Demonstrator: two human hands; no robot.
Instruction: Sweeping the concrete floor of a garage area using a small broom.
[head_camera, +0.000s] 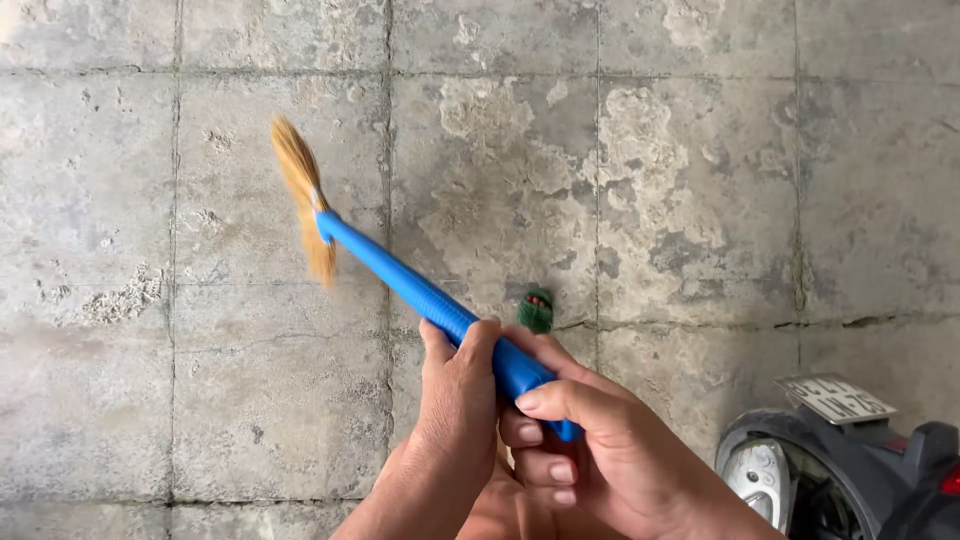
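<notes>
Blue broom (420, 290) (straw-tipped) points up-left, gripped by both hands (530, 430).

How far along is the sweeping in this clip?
Done: nothing can be judged finished; the worn concrete floor shows stains and pitting, but no gathered pile. In hand: the left hand and right hand both grip the blue handle of the broom, its straw bristles blurred over the slabs. Left: a small green object lies beyond the hands.

Blue-handled straw broom (400, 285), angled over tiles.
</notes>
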